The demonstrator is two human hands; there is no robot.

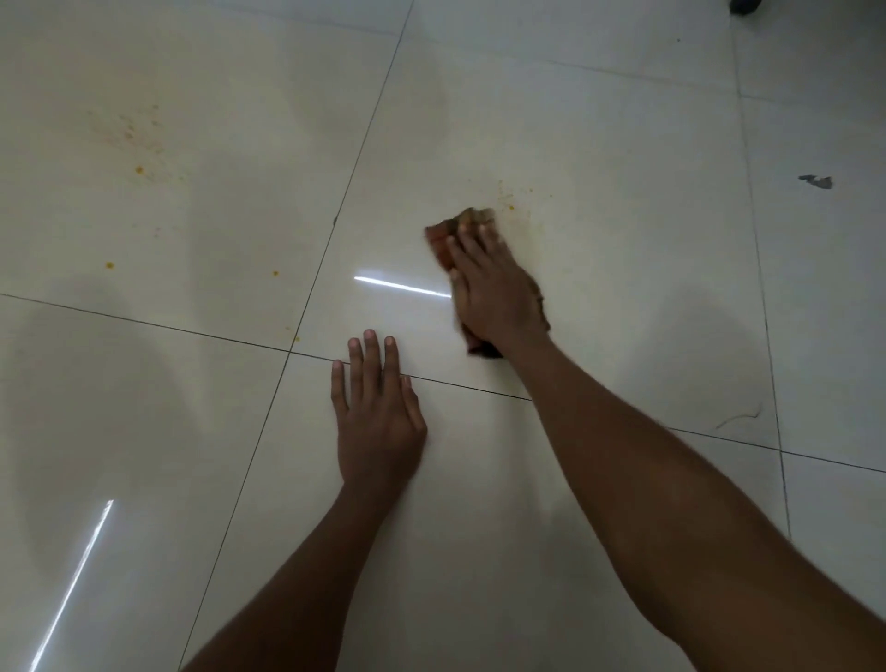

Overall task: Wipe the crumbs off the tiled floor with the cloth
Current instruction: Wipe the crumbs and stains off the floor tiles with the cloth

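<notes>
My right hand (494, 288) presses flat on a brown-orange cloth (443, 237) on the glossy cream tiled floor (599, 249); the cloth sticks out beyond my fingertips and under my wrist. Small yellow crumbs (509, 207) lie just past the cloth's far edge. A wider scatter of crumbs (139, 169) covers the far left tile, with single crumbs (110, 265) nearer me. My left hand (376, 412) rests palm down on the floor, fingers spread, holding nothing, close in front of me and left of the cloth.
Dark grout lines (316, 283) cross the floor. A grey chipped patch (816, 181) marks the tile at right. A thin curled strand (738, 419) lies at right near a grout line. Part of a dark object (745, 5) shows at the top right edge.
</notes>
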